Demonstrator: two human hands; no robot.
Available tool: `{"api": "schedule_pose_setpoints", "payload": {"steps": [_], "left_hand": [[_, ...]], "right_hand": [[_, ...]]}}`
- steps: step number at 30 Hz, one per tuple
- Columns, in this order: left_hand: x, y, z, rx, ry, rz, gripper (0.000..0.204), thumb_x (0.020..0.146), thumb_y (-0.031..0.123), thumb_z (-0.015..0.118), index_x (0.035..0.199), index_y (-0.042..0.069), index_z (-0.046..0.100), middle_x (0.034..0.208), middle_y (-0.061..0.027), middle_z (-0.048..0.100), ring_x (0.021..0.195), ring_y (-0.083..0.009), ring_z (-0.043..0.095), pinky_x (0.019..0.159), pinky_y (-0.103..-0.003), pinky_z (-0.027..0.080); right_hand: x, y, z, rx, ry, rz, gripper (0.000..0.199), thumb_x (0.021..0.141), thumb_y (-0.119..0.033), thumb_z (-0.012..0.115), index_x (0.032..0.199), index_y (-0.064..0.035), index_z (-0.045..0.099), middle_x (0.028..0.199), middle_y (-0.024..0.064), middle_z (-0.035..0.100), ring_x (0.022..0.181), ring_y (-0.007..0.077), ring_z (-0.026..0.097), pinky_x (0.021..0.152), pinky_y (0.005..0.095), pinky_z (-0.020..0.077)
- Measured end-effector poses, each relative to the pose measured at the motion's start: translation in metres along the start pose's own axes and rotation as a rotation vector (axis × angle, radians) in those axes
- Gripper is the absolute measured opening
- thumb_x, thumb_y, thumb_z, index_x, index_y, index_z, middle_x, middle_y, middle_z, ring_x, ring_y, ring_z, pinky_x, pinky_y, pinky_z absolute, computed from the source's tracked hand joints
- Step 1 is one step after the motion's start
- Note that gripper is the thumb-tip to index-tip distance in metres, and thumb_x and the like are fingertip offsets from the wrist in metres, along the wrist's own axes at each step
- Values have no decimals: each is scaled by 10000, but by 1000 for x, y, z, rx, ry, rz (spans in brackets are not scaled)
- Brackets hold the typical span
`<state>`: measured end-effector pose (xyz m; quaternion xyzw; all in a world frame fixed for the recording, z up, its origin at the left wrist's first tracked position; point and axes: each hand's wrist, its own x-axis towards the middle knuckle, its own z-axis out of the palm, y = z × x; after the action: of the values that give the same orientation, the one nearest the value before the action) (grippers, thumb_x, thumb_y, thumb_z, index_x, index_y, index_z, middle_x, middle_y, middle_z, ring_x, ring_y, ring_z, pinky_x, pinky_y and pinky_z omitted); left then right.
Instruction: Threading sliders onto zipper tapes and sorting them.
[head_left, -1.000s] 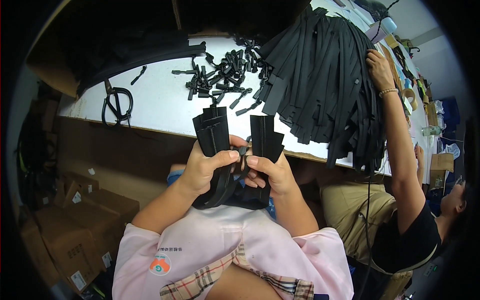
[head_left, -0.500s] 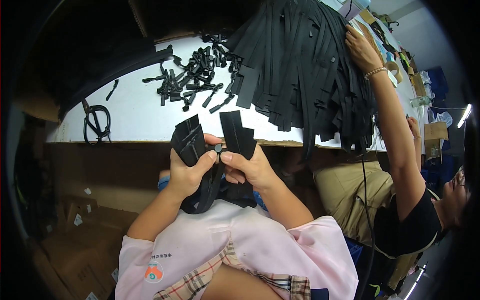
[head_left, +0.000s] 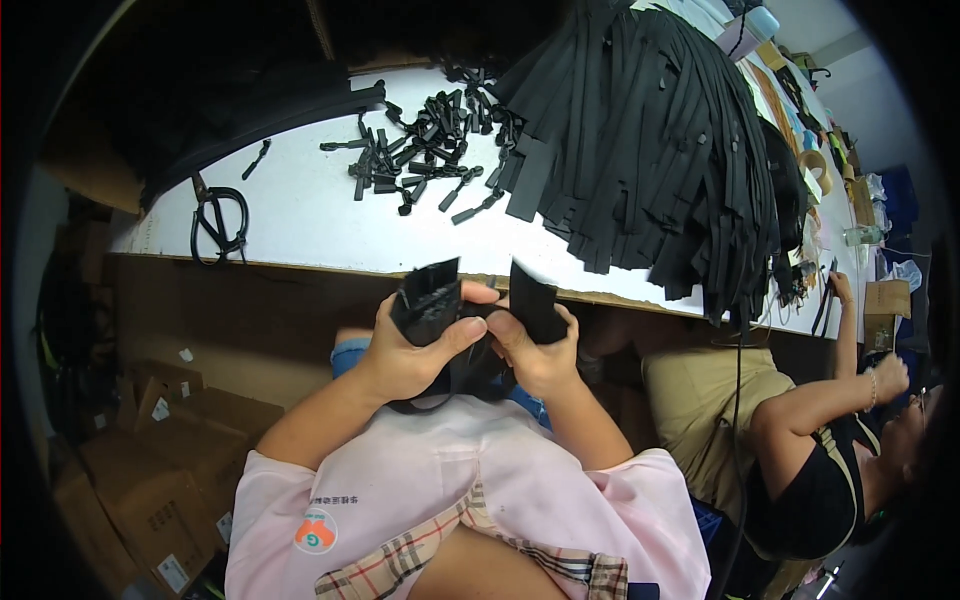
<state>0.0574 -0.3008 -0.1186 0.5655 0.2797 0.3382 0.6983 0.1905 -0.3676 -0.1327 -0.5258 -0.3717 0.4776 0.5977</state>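
Note:
Just off the table's front edge, my left hand (head_left: 410, 345) closes round one end of a folded bunch of black zipper tape (head_left: 428, 305). My right hand (head_left: 545, 355) grips another end of black zipper tape (head_left: 536, 305), which stands up between thumb and fingers. Both thumbs nearly meet in the middle, where a small dark piece sits partly hidden by the fingers. Below the hands the tape hangs in a loop toward my lap. Beyond them, a heap of black zipper pulls (head_left: 440, 135) lies on the white table (head_left: 300, 220).
A big pile of black zipper tapes (head_left: 640, 150) drapes over the table edge at right. Black-handled scissors (head_left: 218, 228) lie at left, near one stray pull (head_left: 257, 160). Cardboard boxes (head_left: 150, 480) stand lower left. A co-worker's hand (head_left: 885, 378) and a hanging black cable (head_left: 738, 430) are at right.
My hands have shifted slightly right and down in the picture, thumbs closer together. The co-worker's arm has drawn back from the zipper tape pile. The whole view has turned a little.

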Motion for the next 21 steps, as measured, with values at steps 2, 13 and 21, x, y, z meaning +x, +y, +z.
{"api": "schedule_pose_setpoints", "payload": {"steps": [2,13,21], "left_hand": [[-2,1,-3,-25,3,-23,168,761,85,604,905,8,568,860,-59,571,787,-107,527,719,-230,417],[-3,0,-12,64,-14,112,85,776,85,597,807,15,561,697,-9,558,655,-73,513,602,-209,423],[14,1,-24,-417,1,-340,153,771,158,605,805,32,525,587,-10,469,447,-73,412,441,-207,382]], "right_hand": [[8,6,-6,-393,-26,-551,163,680,-39,665,778,5,542,616,37,505,493,108,447,439,235,369],[15,-25,1,-15,-283,2,167,701,-91,659,779,24,566,608,46,532,527,75,445,485,222,374],[8,-11,2,489,-355,16,119,649,64,431,716,44,527,776,122,526,679,164,540,653,251,457]]}}
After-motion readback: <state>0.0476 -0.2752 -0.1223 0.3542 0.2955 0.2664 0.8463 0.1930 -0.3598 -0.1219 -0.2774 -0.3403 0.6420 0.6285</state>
